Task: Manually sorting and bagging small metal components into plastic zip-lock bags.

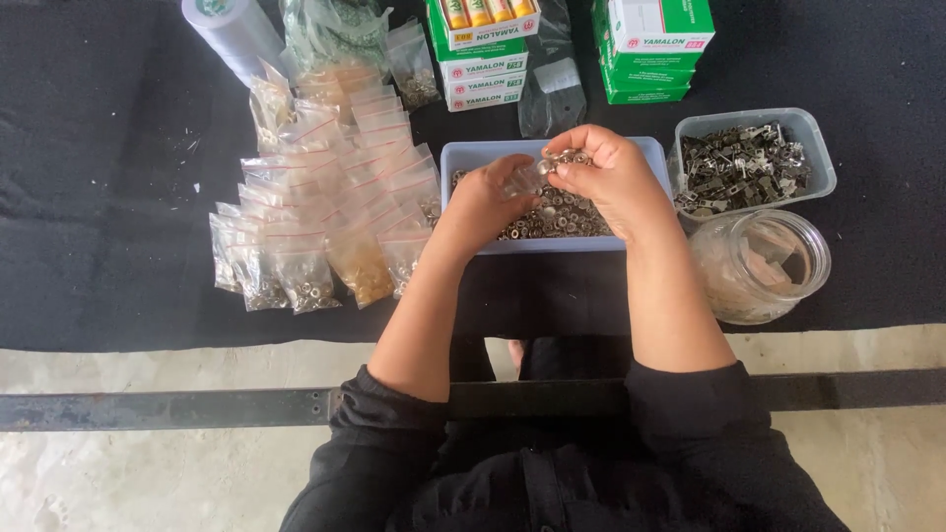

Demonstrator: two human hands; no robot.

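Note:
A pale blue tray (463,156) full of small metal rings stands on the black cloth in front of me. Both my hands hover over it. My left hand (488,197) pinches a small clear plastic bag (532,175) at its mouth. My right hand (606,172) holds a cluster of the small metal rings (567,158) in its fingertips, right at the bag's opening. More rings (552,217) lie loose in the tray under my hands.
Several filled small zip bags (315,197) lie spread to the left of the tray. A clear tub of metal clips (744,163) and a clear jar (764,266) stand at the right. Green and white boxes (483,49) and a tape roll (232,30) sit behind.

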